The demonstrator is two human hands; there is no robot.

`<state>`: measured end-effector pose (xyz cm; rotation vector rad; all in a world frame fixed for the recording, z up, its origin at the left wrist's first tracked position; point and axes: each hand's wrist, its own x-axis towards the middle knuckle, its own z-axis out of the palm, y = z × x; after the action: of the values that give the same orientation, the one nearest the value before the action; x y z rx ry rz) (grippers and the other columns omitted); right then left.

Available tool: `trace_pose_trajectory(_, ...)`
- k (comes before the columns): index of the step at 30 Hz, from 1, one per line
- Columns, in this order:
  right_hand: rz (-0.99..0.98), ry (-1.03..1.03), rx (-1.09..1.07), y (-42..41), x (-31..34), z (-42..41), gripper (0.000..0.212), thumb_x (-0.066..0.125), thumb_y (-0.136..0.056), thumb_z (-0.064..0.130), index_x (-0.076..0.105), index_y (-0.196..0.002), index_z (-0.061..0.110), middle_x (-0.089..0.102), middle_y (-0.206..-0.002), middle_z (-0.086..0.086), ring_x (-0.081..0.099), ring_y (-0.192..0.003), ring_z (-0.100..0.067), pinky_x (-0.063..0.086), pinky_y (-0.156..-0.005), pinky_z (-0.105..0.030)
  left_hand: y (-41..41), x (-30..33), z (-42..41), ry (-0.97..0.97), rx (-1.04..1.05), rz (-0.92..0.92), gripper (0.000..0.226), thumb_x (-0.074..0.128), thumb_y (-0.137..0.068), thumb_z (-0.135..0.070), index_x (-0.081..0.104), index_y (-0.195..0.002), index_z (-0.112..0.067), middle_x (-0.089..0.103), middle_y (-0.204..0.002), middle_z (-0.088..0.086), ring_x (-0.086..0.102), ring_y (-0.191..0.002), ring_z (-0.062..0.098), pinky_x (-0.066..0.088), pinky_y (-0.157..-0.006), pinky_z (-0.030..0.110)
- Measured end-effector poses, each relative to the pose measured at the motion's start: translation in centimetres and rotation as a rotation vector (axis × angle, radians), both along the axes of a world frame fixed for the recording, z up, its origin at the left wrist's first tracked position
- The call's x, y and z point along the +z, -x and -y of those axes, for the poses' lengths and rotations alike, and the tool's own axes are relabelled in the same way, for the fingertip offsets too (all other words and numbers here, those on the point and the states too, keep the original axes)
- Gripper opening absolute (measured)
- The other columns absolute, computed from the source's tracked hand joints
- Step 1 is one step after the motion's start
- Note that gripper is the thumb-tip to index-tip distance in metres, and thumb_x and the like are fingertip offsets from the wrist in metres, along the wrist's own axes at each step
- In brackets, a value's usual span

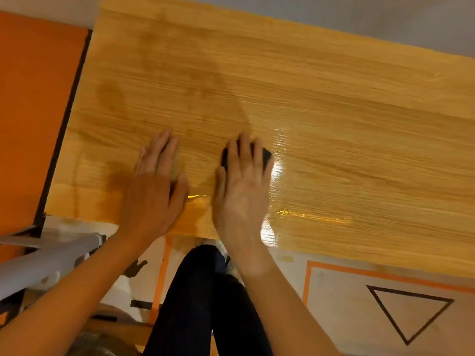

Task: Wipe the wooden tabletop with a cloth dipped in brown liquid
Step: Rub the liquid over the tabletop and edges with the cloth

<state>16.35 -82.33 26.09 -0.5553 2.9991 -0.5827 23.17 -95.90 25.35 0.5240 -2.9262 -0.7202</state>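
Dark trousers (205,304) are nearest, below two hands and one cloth. One right hand (241,191) lies flat, fingers straight, pressing the dark cloth (266,156) onto the wooden tabletop (334,124) near its front edge. One left hand (154,191) rests flat and holds nothing. Wiping looks underway; next, slide toward the far dull part.

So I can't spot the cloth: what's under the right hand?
A dark cloth shows past the fingers of the flat right hand, on the wooden tabletop. The rest is covered by the hand.
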Motion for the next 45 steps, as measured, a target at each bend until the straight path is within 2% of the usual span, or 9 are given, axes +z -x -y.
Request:
trace_pose_trajectory(5,0.019,-0.014,0.276,1.4,0.7,-3.7,0.047,0.04,-0.104,0.029,0.037,-0.148,0.015,0.027,-0.159,-0.003,0.014,-0.149,-0.022,0.005,-0.122,-0.045,-0.3,-0.1,-0.4,0.055,-0.001,-0.071,0.057,0.04,-0.103,-0.027,0.033,-0.155,-0.005,0.026,-0.165,0.009,0.023,-0.154,0.024,0.011,-0.127,0.032)
trace_pose_trajectory(12,0.038,0.056,-0.261,3.1,0.8,-10.3,0.051,0.033,-0.101,0.027,0.039,-0.146,0.005,0.028,-0.157,-0.012,0.019,-0.147,-0.032,0.011,-0.119,-0.052,-0.3,-0.3,-0.4,0.061,0.013,-0.131,0.055,0.045,-0.102,-0.023,0.038,-0.152,-0.002,0.032,-0.163,0.012,0.028,-0.152,0.025,0.013,-0.127,0.031)
trace_pose_trajectory(17,0.02,0.047,0.113,-2.5,0.3,0.1,0.049,0.029,-0.104,0.031,0.042,-0.144,0.008,0.033,-0.155,-0.01,0.021,-0.147,-0.027,0.011,-0.121,-0.05,-0.2,-0.1,-0.3,0.061,0.019,-0.096,0.056,0.043,-0.102,-0.024,0.037,-0.153,-0.003,0.031,-0.163,0.011,0.026,-0.152,0.023,0.019,-0.127,0.038)
trace_pose_trajectory(21,-0.001,0.03,0.337,-0.9,0.5,-4.2,0.046,0.041,-0.103,0.028,0.041,-0.146,0.009,0.034,-0.155,-0.007,0.022,-0.147,-0.025,0.003,-0.122,-0.042,-0.2,0.1,-0.3,0.029,0.026,-0.062,0.056,0.044,-0.103,-0.025,0.035,-0.155,-0.006,0.029,-0.165,0.008,0.023,-0.153,0.021,0.023,-0.125,0.045)
trace_pose_trajectory(26,0.058,0.05,-0.195,1.4,1.1,-14.6,0.05,0.031,-0.103,0.026,0.034,-0.149,0.008,0.023,-0.16,-0.008,0.012,-0.149,-0.026,0.007,-0.121,-0.051,-0.2,0.0,-0.5,0.03,0.045,-0.069,0.056,0.045,-0.104,-0.025,0.034,-0.155,-0.006,0.028,-0.165,0.008,0.022,-0.152,0.018,0.021,-0.125,0.047)
trace_pose_trajectory(29,0.023,0.123,-0.334,-0.8,0.9,-10.9,0.049,0.035,-0.102,0.022,0.038,-0.146,0.002,0.029,-0.156,-0.015,0.021,-0.147,-0.031,0.01,-0.12,-0.049,-0.3,0.0,-0.6,0.055,0.028,-0.082,0.055,0.045,-0.105,-0.025,0.034,-0.155,-0.005,0.029,-0.164,0.009,0.023,-0.151,0.019,0.024,-0.124,0.05)
trace_pose_trajectory(34,-0.031,0.052,-0.005,-6.0,0.1,0.9,0.048,0.028,-0.104,0.029,0.04,-0.146,0.008,0.033,-0.155,-0.01,0.024,-0.147,-0.024,0.012,-0.121,-0.047,-0.3,-0.1,-0.2,0.101,-0.011,-0.066,0.054,0.037,-0.107,-0.028,0.033,-0.155,-0.002,0.028,-0.164,0.012,0.024,-0.153,0.024,0.02,-0.126,0.045)
trace_pose_trajectory(38,-0.005,0.047,0.243,-4.4,0.3,-4.1,0.046,0.037,-0.104,0.029,0.039,-0.148,0.016,0.031,-0.157,-0.002,0.017,-0.149,-0.019,0.003,-0.122,-0.043,-0.5,0.0,-0.2,0.085,-0.011,-0.043,0.055,0.035,-0.108,-0.03,0.029,-0.157,-0.006,0.023,-0.166,0.007,0.019,-0.154,0.022,0.018,-0.127,0.042)
trace_pose_trajectory(45,-0.113,0.106,-0.466,-4.4,-0.3,-9.1,0.046,0.034,-0.104,0.026,0.042,-0.144,0.006,0.038,-0.153,-0.011,0.027,-0.145,-0.029,0.017,-0.119,-0.049,-0.6,0.1,-0.3,0.061,-0.021,-0.057,0.055,0.035,-0.109,-0.028,0.026,-0.158,-0.004,0.019,-0.167,0.009,0.016,-0.155,0.024,0.014,-0.127,0.042)
